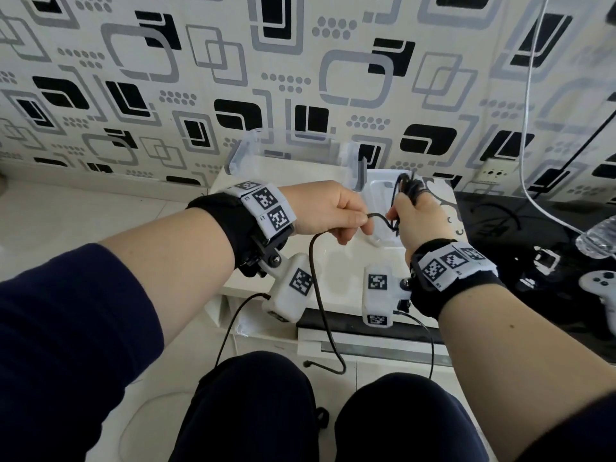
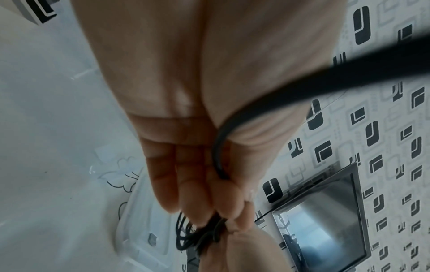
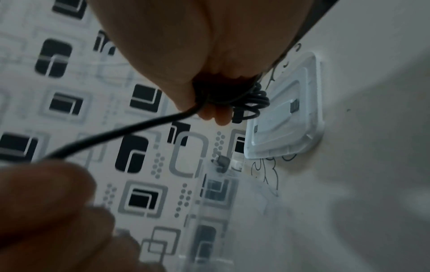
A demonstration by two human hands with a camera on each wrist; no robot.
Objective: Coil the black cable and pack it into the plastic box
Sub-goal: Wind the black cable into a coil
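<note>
My right hand (image 1: 413, 208) grips a bundle of coiled loops of the black cable (image 1: 405, 186), held up in front of the box's lid (image 1: 383, 191). My left hand (image 1: 336, 215) pinches the loose strand just left of the coil. From there the cable (image 1: 316, 288) hangs down past the table's edge, its plug end near my knees. The clear plastic box (image 1: 286, 155) stands open behind my left hand, against the wall. In the right wrist view the coil (image 3: 249, 100) bulges out of my fist above the lid (image 3: 288, 110). In the left wrist view the cable (image 2: 291, 95) crosses my palm.
A white table (image 1: 333, 261) carries the box and lid. To the right lie a black surface, a plastic bottle (image 1: 596, 238) and a white game controller (image 1: 600, 285). A white cord (image 1: 530, 128) hangs along the patterned wall. My knees are below the table's front edge.
</note>
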